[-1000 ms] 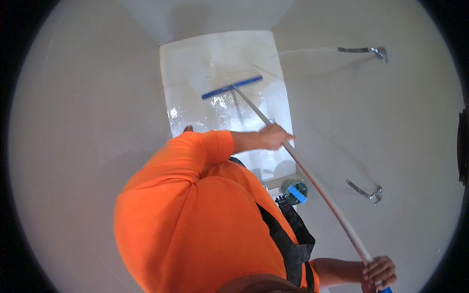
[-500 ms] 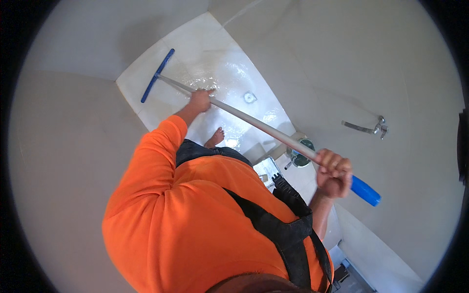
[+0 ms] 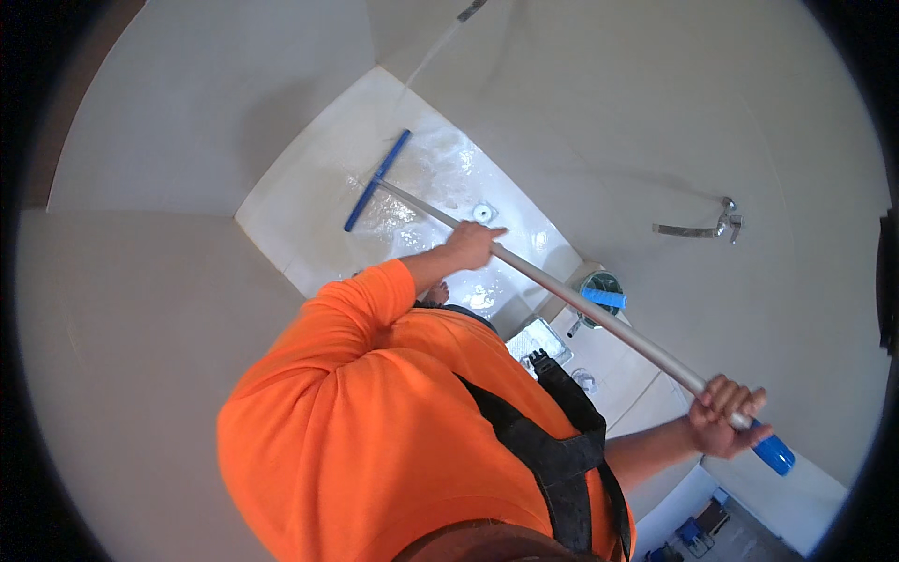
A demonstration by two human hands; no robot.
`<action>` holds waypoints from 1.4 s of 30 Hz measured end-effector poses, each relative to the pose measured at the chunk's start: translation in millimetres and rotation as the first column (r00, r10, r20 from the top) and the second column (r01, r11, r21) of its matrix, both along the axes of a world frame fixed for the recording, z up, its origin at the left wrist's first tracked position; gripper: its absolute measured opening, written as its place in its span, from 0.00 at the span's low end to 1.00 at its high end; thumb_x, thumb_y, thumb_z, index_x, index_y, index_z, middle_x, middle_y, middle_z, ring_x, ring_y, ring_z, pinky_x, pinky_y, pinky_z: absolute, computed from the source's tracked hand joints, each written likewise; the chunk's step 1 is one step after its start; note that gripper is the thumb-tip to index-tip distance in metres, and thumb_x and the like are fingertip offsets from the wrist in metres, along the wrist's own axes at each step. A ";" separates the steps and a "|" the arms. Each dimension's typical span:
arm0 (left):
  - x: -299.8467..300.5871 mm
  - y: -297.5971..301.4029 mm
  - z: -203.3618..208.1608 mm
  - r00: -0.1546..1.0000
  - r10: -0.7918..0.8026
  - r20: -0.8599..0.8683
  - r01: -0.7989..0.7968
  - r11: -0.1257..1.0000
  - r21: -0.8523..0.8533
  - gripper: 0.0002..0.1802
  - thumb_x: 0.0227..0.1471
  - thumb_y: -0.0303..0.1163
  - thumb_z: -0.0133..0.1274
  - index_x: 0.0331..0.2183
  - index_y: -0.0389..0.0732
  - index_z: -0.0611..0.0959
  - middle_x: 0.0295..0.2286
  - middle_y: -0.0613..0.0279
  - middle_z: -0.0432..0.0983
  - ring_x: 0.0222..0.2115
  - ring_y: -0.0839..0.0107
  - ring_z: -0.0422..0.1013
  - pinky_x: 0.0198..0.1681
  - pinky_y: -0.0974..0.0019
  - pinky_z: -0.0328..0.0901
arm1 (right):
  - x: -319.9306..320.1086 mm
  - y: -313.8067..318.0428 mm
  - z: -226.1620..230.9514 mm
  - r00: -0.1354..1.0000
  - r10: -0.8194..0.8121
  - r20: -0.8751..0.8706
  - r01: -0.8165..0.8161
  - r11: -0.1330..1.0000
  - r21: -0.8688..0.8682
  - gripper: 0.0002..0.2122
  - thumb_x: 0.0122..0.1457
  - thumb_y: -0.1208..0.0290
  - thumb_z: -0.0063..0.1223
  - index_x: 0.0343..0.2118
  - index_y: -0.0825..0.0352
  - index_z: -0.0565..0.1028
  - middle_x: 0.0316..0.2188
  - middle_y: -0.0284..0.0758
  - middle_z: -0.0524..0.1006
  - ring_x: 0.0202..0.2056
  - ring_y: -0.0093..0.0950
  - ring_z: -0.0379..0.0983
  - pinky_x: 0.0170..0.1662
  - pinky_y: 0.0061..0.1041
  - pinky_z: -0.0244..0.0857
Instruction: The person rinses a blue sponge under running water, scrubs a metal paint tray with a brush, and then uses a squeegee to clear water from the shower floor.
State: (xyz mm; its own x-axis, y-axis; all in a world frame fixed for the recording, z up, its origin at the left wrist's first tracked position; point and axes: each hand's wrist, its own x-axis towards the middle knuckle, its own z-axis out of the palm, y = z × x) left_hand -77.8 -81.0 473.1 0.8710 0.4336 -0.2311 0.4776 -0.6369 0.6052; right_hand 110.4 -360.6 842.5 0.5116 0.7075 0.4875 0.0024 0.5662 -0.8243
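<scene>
A long-handled floor squeegee with a blue head (image 3: 377, 180) rests on the wet white floor (image 3: 309, 201). Its pale pole (image 3: 599, 318) slants across my front, down to the right, ending in a blue grip (image 3: 774, 455). My left hand (image 3: 473, 245) is closed round the upper pole, the index finger stretched out past it. Close to the blue grip, my right hand (image 3: 727, 415) wraps the lower pole. A round drain (image 3: 483, 214) lies just beyond my left hand. My bare foot (image 3: 437, 294) shows partly below that hand.
Water streams from a spout (image 3: 471, 9) at the far wall. A wall tap (image 3: 721, 225) juts out at right. By the right wall's foot stand a green bucket (image 3: 613, 283) with a blue piece across it and a light tray (image 3: 539, 343). Walls close in left and far.
The squeegee head has moved right and nearer across the wet floor. Both hands have shifted right and down with the pole. More of the bucket, tray and water spout now shows.
</scene>
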 end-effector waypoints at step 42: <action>46.9 36.7 55.1 0.800 -0.548 0.244 0.599 0.722 -0.346 0.25 0.50 0.28 0.49 0.52 0.41 0.74 0.31 0.43 0.78 0.35 0.46 0.74 0.42 0.48 0.66 | -79.5 18.5 122.9 0.711 -0.703 -0.006 0.671 0.681 -0.292 0.17 0.64 0.56 0.42 0.21 0.60 0.67 0.11 0.26 0.62 0.11 0.17 0.54 0.21 0.21 0.55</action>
State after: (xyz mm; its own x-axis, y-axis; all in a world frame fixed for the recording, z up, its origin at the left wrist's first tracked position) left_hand -30.9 -44.3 528.1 0.9539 -0.2617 -0.1473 0.0089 -0.4656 0.8849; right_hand 30.9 -342.1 965.4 0.9408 0.2217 0.2566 0.2093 0.2159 -0.9537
